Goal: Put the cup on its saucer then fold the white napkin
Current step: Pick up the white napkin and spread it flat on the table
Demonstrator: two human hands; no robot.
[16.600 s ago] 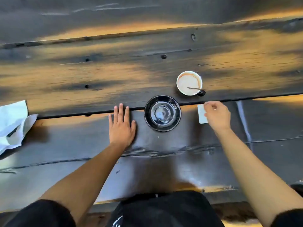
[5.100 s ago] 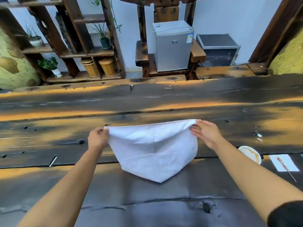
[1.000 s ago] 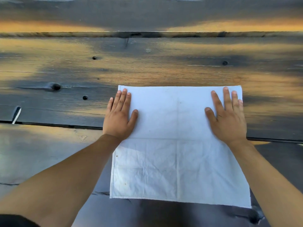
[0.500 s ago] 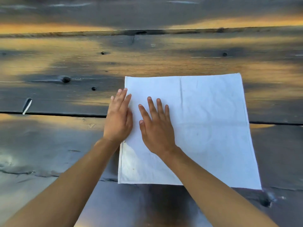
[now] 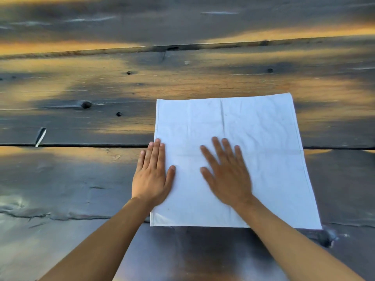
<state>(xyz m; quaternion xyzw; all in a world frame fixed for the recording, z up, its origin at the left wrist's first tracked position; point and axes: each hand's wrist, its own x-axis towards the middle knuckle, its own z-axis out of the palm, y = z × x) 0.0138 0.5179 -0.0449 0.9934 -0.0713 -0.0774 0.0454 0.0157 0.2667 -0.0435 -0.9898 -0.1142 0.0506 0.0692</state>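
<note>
While the left hand [image 5: 151,179] pins the white napkin's [image 5: 253,138] left edge flat-palmed, the right hand [image 5: 227,175], open, presses near centre to smooth it.

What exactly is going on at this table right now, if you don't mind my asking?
A person is working on a white napkin spread flat on a dark wooden table. The left hand lies flat on its left edge, and the right hand, blurred, lies palm-down near the middle. No fold shows yet. The cup and saucer are out of view.
</note>
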